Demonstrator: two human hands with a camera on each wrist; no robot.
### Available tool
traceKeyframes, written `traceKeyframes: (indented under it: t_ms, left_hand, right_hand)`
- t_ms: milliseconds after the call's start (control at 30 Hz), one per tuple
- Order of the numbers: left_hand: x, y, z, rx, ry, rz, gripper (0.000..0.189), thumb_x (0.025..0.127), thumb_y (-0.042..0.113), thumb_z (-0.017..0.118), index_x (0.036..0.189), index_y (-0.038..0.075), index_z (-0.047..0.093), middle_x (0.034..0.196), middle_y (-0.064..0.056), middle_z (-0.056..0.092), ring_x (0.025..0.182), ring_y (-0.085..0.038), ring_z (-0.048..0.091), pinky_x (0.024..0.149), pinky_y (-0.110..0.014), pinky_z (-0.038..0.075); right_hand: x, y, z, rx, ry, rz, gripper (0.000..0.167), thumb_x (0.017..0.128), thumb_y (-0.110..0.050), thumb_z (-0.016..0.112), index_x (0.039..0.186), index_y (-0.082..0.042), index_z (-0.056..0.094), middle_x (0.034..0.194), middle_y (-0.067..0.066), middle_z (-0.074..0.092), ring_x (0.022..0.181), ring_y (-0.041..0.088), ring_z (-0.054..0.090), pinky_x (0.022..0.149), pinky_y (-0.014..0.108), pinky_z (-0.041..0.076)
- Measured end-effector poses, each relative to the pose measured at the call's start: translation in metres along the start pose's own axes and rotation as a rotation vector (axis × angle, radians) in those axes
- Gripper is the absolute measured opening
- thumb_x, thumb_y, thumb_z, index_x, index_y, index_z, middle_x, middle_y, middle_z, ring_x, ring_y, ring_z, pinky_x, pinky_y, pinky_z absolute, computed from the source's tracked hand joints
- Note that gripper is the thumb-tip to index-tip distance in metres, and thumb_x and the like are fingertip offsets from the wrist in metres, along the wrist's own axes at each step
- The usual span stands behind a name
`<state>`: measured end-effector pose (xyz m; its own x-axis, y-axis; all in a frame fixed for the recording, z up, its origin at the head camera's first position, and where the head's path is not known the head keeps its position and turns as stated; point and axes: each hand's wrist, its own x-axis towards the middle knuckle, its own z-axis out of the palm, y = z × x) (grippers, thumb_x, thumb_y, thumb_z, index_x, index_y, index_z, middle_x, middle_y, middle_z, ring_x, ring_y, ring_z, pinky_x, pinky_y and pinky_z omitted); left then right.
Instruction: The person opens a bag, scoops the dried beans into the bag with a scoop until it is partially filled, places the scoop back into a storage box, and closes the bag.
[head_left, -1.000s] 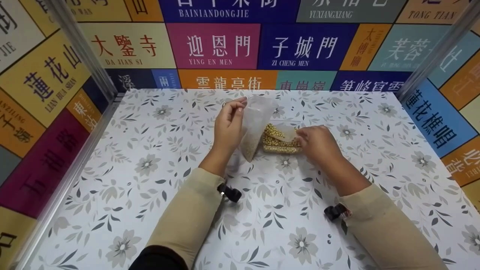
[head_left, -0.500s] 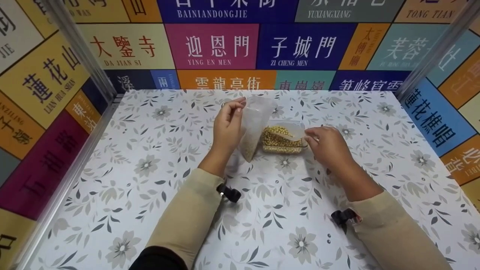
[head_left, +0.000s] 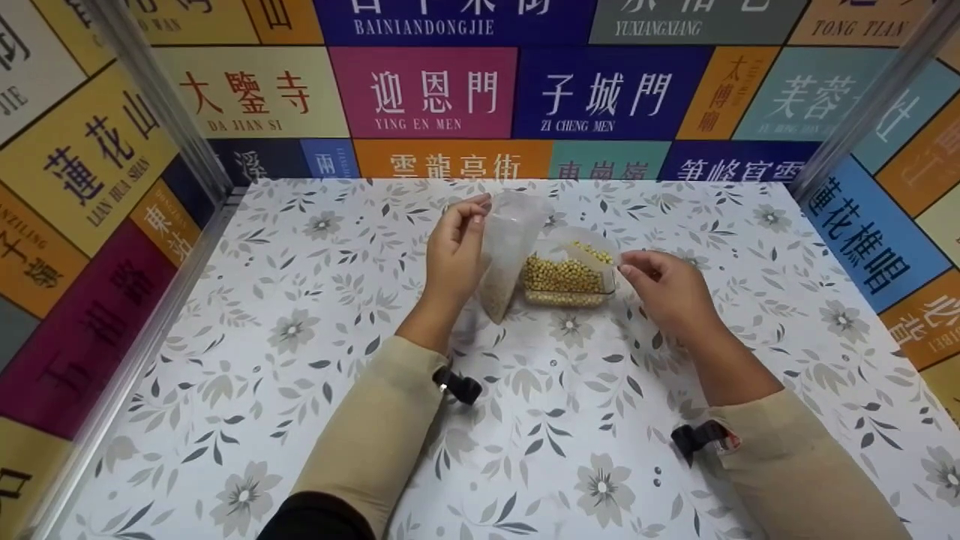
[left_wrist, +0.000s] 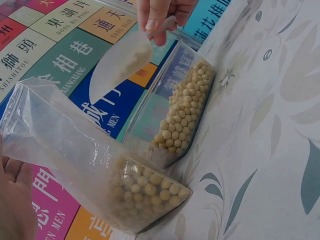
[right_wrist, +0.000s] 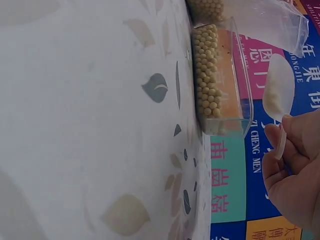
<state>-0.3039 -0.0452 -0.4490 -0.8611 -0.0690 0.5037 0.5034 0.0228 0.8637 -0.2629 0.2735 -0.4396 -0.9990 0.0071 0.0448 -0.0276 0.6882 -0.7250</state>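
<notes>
My left hand (head_left: 456, 247) pinches the upper edge of a clear plastic bag (head_left: 514, 236), which stands upright with its mouth up. Round pale beans (left_wrist: 145, 190), probably soybeans, fill the bottom of the bag. My right hand (head_left: 671, 289) grips the short handle of a translucent white scoop (left_wrist: 122, 62). Some beans lie in the scoop's bowl, showing through its wall in the wrist views. Below the scoop, a clear rectangular container (right_wrist: 245, 95) stands close beside the bag, with more of these beans (head_left: 562, 275) heaped inside.
A white floral-patterned tabletop (head_left: 360, 450) lies under everything. Colourful panels with printed characters (head_left: 427, 94) rise behind it and along both sides. Black wrist cameras (head_left: 459, 386) are strapped at both sleeves.
My right hand has moved right, and the scoop has come up out of the beans in the container, carrying some. My left hand and the bag have hardly moved.
</notes>
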Motion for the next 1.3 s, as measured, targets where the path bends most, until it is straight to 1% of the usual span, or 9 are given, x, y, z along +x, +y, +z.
traceKeyframes:
  t_ms: [133,300,500,667,833,967,1067,1167,1300]
  left_hand:
    - [0.001,0.001,0.0,0.005,0.003,0.006,0.02,0.113,0.011,0.05,0.118,-0.003,0.062,0.145,-0.013,0.067,0.138,-0.022,0.064,0.12,-0.029,0.05]
    - [0.002,0.001,0.0,-0.002,0.015,0.001,0.02,0.113,0.011,0.05,0.118,-0.003,0.063,0.145,-0.012,0.068,0.139,-0.021,0.064,0.121,-0.028,0.049]
    - [0.003,0.001,-0.002,-0.023,0.024,0.014,0.02,0.113,0.01,0.049,0.118,-0.004,0.062,0.147,-0.017,0.065,0.141,-0.024,0.062,0.123,-0.029,0.048]
    - [0.005,0.004,-0.004,-0.014,0.024,0.013,0.019,0.113,0.01,0.05,0.118,-0.003,0.062,0.148,-0.013,0.066,0.142,-0.023,0.062,0.123,-0.027,0.047]
    - [0.004,0.005,-0.006,0.025,-0.001,0.007,0.02,0.113,0.012,0.049,0.119,-0.003,0.062,0.15,-0.016,0.063,0.143,-0.021,0.06,0.124,-0.026,0.046]
    - [0.003,0.004,-0.007,0.049,-0.006,0.015,0.022,0.114,0.014,0.048,0.12,-0.003,0.061,0.151,-0.019,0.061,0.143,-0.022,0.06,0.124,-0.027,0.046]
    - [0.004,0.003,-0.007,0.051,0.008,0.025,0.021,0.113,0.012,0.049,0.119,-0.003,0.062,0.149,-0.019,0.063,0.141,-0.022,0.062,0.123,-0.027,0.047]
    - [0.005,0.003,-0.007,0.05,0.018,0.027,0.02,0.113,0.011,0.049,0.118,-0.003,0.062,0.148,-0.019,0.064,0.14,-0.023,0.063,0.122,-0.027,0.048]
    - [0.005,0.003,-0.007,0.027,0.026,0.022,0.019,0.112,0.01,0.049,0.118,-0.003,0.063,0.148,-0.02,0.064,0.14,-0.024,0.063,0.122,-0.028,0.049]
  right_hand:
    - [0.001,-0.005,-0.008,-0.016,0.025,-0.029,0.043,0.109,-0.046,0.059,0.138,-0.018,0.071,0.128,0.009,0.074,0.112,0.023,0.064,0.091,0.032,0.053]
    - [0.001,-0.019,-0.021,-0.03,0.045,-0.034,0.046,0.111,-0.048,0.053,0.143,-0.018,0.067,0.133,0.011,0.07,0.116,0.025,0.063,0.093,0.039,0.052]
    - [0.002,-0.046,-0.039,-0.047,0.079,-0.065,0.05,0.112,-0.051,0.048,0.148,-0.02,0.063,0.142,0.009,0.065,0.12,0.026,0.061,0.096,0.044,0.055]
    - [0.004,-0.071,-0.051,-0.09,0.076,-0.132,0.045,0.112,-0.045,0.051,0.146,-0.019,0.065,0.147,0.01,0.063,0.126,0.029,0.058,0.104,0.05,0.054]
    - [0.008,-0.099,-0.057,-0.189,0.047,-0.199,0.042,0.113,-0.039,0.052,0.146,-0.018,0.066,0.152,0.011,0.061,0.135,0.035,0.055,0.11,0.058,0.051]
    - [0.014,-0.119,-0.061,-0.304,0.04,-0.277,0.039,0.113,-0.035,0.053,0.144,-0.016,0.067,0.15,0.011,0.063,0.142,0.037,0.05,0.119,0.06,0.042]
    - [0.02,-0.13,-0.063,-0.387,0.036,-0.357,0.036,0.113,-0.031,0.053,0.142,-0.014,0.069,0.147,0.011,0.066,0.142,0.038,0.048,0.121,0.06,0.039]
    - [0.024,-0.139,-0.063,-0.453,0.039,-0.429,0.033,0.113,-0.026,0.055,0.139,-0.012,0.07,0.143,0.012,0.068,0.14,0.039,0.049,0.119,0.059,0.041]
    - [0.026,-0.146,-0.064,-0.494,0.055,-0.474,0.031,0.112,-0.022,0.056,0.136,-0.011,0.072,0.138,0.013,0.07,0.136,0.039,0.051,0.117,0.057,0.043]
